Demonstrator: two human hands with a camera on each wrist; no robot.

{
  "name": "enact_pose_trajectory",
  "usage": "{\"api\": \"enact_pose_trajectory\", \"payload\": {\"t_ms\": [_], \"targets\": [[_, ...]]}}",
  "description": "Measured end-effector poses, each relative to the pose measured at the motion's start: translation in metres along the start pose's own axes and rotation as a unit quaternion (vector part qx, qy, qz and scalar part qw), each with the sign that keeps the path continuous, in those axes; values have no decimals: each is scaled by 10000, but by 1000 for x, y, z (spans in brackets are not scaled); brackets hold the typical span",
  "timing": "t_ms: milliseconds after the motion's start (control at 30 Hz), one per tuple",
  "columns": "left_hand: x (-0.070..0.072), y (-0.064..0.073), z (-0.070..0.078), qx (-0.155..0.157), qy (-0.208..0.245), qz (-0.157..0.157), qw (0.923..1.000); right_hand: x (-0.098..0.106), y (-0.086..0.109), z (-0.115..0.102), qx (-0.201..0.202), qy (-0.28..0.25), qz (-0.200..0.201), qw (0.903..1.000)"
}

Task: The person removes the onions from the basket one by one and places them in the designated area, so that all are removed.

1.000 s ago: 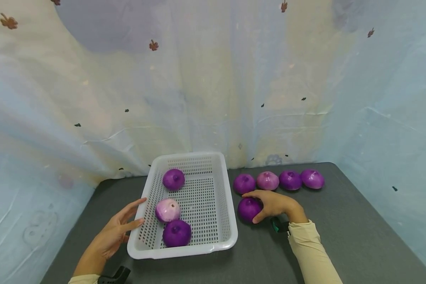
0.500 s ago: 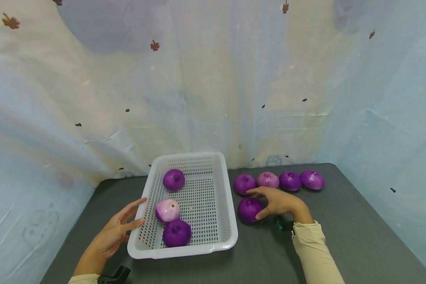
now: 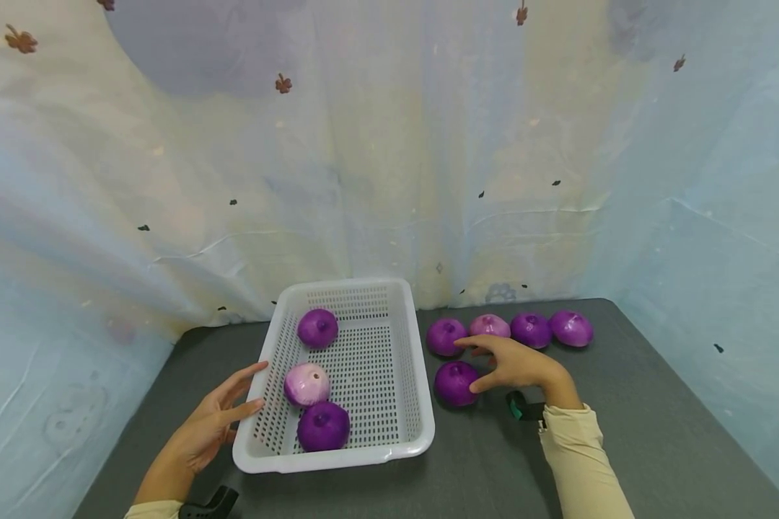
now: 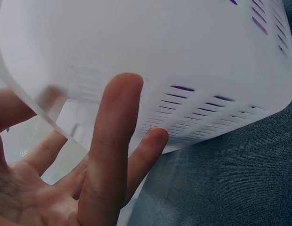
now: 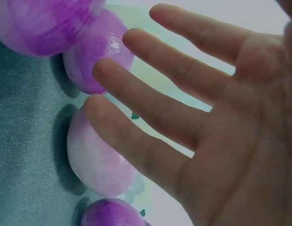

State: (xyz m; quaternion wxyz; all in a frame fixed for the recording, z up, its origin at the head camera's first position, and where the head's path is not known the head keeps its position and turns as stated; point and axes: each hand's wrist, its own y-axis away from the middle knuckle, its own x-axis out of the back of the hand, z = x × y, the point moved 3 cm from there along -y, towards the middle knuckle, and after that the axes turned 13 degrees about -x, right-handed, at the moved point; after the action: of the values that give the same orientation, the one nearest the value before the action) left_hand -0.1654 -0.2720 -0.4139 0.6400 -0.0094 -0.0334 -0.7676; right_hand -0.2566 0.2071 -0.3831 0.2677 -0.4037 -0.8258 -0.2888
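A white plastic basket (image 3: 405, 375) stands on the table with three red onions inside, one paler than the others. My left hand (image 3: 197, 436) rests at its left rim, thumb and forefinger at the edge; in the left wrist view the straight fingers (image 4: 113, 122) lie along the outer wall. To the basket's right sits a dark red onion (image 3: 454, 385). My right hand (image 3: 513, 364) hovers spread just right of it, holding nothing. Behind, a row of several red onions includes a pale pink one (image 5: 101, 155), seen past the fingers in the right wrist view.
The row's right end is a red onion (image 3: 571, 328) near the back edge of the dark grey table (image 3: 662, 432). A patterned curtain (image 3: 376, 144) hangs behind and around the table. Inside the basket, onions lie along the left side (image 3: 318, 329).
My right hand has loosened from the dark red onion and drawn back a little to the right, its fingers wider apart. The onion stays in place; the left hand and basket have not moved.
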Motion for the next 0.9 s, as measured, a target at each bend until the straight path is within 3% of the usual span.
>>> {"api": "enact_pose_trajectory", "payload": {"t_ms": [367,900], "targets": [[0,0,-1,-48,55,-21,10000,5,6,0,62,117,335,9993],[-1,0,-1,-12,74,10,10000,16,18,-6,3,-173,675,9976]]}}
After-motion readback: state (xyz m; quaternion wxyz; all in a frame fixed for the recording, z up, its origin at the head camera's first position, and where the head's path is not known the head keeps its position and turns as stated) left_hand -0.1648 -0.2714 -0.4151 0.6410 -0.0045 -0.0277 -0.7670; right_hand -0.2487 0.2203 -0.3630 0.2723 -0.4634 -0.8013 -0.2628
